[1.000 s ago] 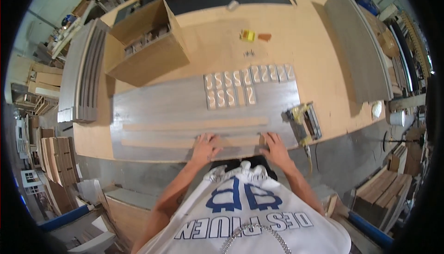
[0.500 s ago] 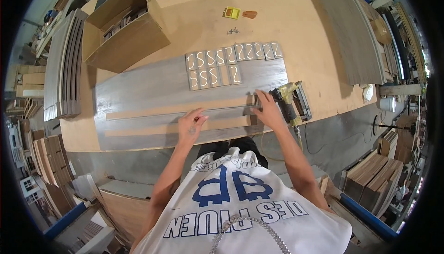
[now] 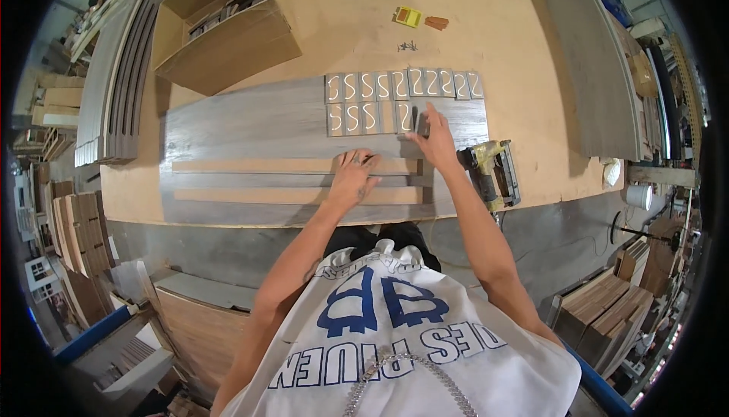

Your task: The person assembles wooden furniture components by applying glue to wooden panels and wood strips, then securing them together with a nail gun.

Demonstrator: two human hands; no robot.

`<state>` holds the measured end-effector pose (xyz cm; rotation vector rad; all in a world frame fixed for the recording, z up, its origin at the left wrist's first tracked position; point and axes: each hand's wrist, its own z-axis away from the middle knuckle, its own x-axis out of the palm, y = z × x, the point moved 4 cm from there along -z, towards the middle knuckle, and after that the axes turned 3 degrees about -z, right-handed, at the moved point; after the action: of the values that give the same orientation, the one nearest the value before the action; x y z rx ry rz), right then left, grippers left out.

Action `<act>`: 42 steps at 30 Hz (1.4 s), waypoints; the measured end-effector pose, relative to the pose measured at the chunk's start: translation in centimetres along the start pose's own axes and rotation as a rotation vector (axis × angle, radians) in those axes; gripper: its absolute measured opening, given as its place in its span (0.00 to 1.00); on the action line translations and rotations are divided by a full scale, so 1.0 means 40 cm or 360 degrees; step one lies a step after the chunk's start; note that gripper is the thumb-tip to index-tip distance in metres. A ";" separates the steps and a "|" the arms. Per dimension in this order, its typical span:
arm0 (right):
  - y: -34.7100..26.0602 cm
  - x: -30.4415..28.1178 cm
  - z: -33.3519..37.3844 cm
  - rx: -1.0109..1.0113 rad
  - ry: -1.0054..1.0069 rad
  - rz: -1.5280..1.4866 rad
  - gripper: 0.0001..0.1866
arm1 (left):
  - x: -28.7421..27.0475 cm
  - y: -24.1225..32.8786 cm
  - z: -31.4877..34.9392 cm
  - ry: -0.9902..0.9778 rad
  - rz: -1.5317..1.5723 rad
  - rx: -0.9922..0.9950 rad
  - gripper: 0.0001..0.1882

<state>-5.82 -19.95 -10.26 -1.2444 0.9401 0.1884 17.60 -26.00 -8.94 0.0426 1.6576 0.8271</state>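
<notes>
A long grey wood-look panel (image 3: 243, 117) lies on the workbench, with two tan strips, an upper strip (image 3: 258, 166) and a lower strip (image 3: 258, 195), running lengthwise. My left hand (image 3: 355, 178) rests over the upper strip, fingers spread and nothing visibly held. Beyond it, my right hand (image 3: 435, 141) reaches toward the rows of small rectangular pieces (image 3: 368, 117), which carry white wavy beads. Its thumb and fingers are apart, close to the end piece (image 3: 404, 117) of the nearer row. A nail gun (image 3: 492, 174) lies right of my right hand.
An open cardboard box (image 3: 235, 49) stands at the far left. Stacked panels (image 3: 118, 75) flank the bench on the left, and more panels (image 3: 592, 68) lean on the right. A yellow case (image 3: 408, 16), brown strips (image 3: 436, 22) and small metal bits (image 3: 408, 46) lie toward the back.
My right hand has moved away from the strips' right ends, up toward the beaded pieces. My left hand has slid right along the strips and its fingers have spread. The view has shifted slightly.
</notes>
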 end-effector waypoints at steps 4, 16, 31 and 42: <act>0.004 -0.003 -0.020 0.0065 -0.0051 -0.0007 0.47 | 0.004 -0.008 0.001 -0.0048 0.0012 -0.0040 0.27; -0.022 0.009 0.053 -0.0044 0.0213 0.0477 0.36 | 0.022 0.020 -0.028 -0.0035 -0.0083 0.0049 0.29; 0.019 -0.076 0.235 0.0015 -0.0222 0.0121 0.27 | -0.047 0.020 -0.107 -0.0485 -0.0026 0.0211 0.31; 0.023 -0.063 0.205 0.0051 -0.0233 -0.0143 0.27 | 0.019 0.052 -0.127 -0.0264 -0.0048 0.0276 0.29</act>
<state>-3.82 -11.65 -9.06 -1.2234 0.7568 0.1903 12.13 -26.59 -8.35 0.2013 1.5649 0.6382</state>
